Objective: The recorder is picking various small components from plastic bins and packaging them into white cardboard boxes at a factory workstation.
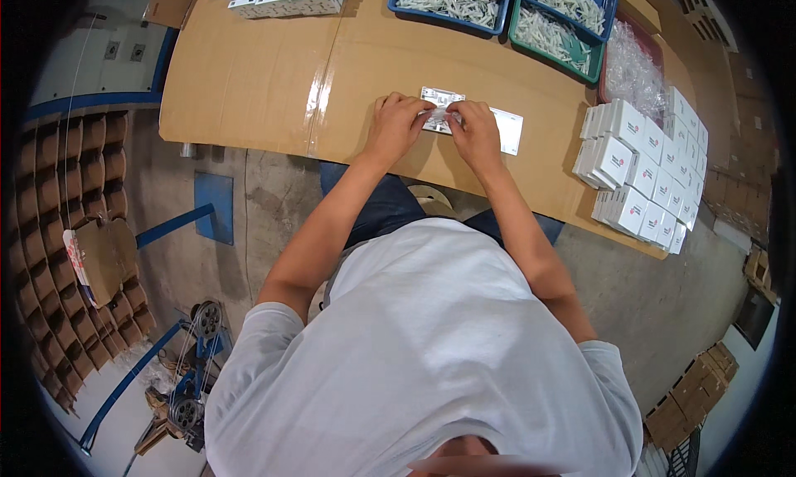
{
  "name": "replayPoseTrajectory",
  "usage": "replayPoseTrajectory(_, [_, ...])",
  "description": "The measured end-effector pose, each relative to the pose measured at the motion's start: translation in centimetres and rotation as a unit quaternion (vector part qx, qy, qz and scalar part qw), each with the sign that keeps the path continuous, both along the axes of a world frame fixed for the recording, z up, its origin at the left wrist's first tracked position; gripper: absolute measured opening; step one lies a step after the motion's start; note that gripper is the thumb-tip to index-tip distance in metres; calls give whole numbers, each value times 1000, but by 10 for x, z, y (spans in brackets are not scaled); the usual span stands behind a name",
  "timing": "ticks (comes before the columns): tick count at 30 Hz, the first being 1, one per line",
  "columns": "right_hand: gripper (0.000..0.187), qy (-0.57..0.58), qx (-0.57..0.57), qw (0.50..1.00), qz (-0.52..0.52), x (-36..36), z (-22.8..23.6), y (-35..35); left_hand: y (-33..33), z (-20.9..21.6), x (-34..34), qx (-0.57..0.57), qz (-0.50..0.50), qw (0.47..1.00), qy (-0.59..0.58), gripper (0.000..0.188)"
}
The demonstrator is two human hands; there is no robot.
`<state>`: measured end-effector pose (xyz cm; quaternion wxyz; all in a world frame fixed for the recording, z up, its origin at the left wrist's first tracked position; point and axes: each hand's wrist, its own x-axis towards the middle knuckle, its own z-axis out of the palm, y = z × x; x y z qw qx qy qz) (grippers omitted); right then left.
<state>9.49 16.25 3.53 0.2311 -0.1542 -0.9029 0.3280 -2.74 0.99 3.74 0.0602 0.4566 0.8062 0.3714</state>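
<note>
On the cardboard-covered table, a white plastic wall plate (442, 96) with moulded fittings on its face lies in front of me. Over its middle, a small clear packet (439, 114) is pinched between the fingertips of both hands; its contents are too small to make out. My left hand (396, 127) comes in at the plate's left side, closed at thumb and forefinger. From the right, my right hand (473, 133) is closed the same way and covers part of the plate. Beside it lies a flat white rectangular piece (508, 132), partly behind the right hand.
Blue (400, 9) and green (586, 72) trays of small clear packets stand at the far side. A reddish bin (606, 79) holds crumpled clear bags (633, 62). White boxes (643, 174) are stacked at the right, and white pieces (290, 0) at the far left.
</note>
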Motion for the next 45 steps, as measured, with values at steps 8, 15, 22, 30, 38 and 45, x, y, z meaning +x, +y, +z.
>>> replayPoseTrajectory(8, [10,-11,24,1000,13,3,-12,8,6,-9,1,-5,25,997,70,15])
replayPoseTrajectory(15, [9,-4,23,998,55,8,-9,18,4,-15,-5,21,-3,998,62,14])
replayPoseTrajectory(22, [13,-42,37,998,4,1,-7,12,-6,-15,-10,13,-86,993,82,20])
replayPoseTrajectory(30, [9,-50,95,994,32,-4,1,17,-15,-7,-26,-17,-181,970,160,26])
replayPoseTrajectory(38, [9,-149,151,959,190,-7,16,33,-11,2,-22,-55,-194,963,181,31])
replayPoseTrajectory(45, [8,-166,162,953,196,-3,23,35,-13,2,-14,-34,-162,978,128,29])
